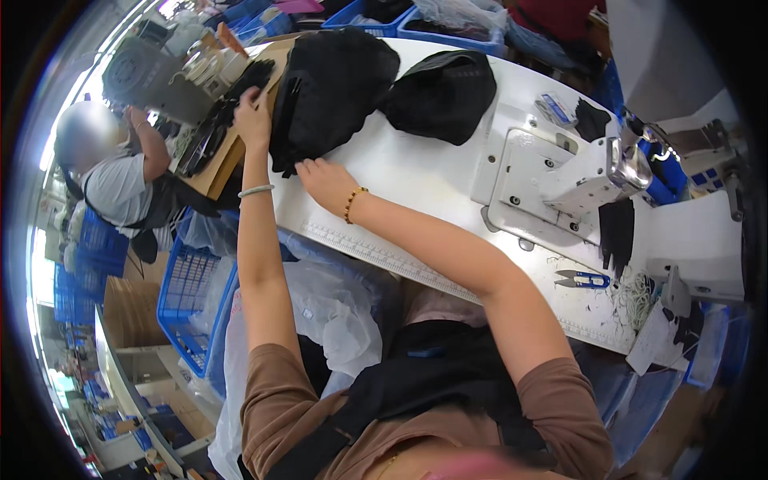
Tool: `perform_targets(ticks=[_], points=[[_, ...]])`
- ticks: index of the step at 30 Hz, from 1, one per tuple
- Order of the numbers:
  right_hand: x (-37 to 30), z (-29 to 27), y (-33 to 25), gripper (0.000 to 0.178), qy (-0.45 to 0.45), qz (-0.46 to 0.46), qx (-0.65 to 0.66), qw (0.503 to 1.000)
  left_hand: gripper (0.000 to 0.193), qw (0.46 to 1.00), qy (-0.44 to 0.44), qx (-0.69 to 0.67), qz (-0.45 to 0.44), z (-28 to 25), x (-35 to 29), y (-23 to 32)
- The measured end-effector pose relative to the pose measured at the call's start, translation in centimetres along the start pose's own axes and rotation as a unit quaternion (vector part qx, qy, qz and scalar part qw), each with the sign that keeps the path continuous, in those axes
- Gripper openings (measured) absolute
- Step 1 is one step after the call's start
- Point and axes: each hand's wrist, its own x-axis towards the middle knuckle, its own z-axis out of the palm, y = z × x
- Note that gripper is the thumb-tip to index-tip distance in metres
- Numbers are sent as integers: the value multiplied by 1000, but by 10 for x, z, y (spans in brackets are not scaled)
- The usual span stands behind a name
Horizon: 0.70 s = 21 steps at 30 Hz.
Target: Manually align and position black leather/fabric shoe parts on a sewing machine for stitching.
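My left hand point(253, 120) is stretched to the far left, over the edge of a cardboard box point(228, 164) holding dark strips point(210, 132). Its fingers are curled together beside black material, and what they hold is hidden. Bent across the table, my right hand point(326, 182) has its fingertips closed at the lower corner of a large black fabric piece point(340, 88), which looks like a bag. A second black fabric piece point(448, 96) lies flat to the right of it, touched by neither hand.
A white sewing machine point(592, 180) stands at the right of the white table point(416, 184). Blue thread snips point(582, 279) and loose thread point(634, 300) lie near it. A blue basket point(192, 296) is below left. Another person point(128, 184) sits beyond the box, by a grey machine point(148, 76).
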Motion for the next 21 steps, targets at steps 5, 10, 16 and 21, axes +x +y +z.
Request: perform_targets(ticks=[5, 10, 16, 21], points=[[-62, -63, 15, 21, -40, -94, -20, 995, 24, 931, -94, -174, 308, 1, -53, 185], [-110, -138, 9, 29, -234, -73, 34, 969, 63, 916, -161, -55, 364, 56, -109, 262], [-169, -215, 25, 32, -197, 41, 104, 974, 42, 902, -225, 98, 354, 80, -111, 288], [-192, -227, 37, 34, -163, 58, 136, 975, 37, 943, -184, 68, 268, 84, -101, 280]])
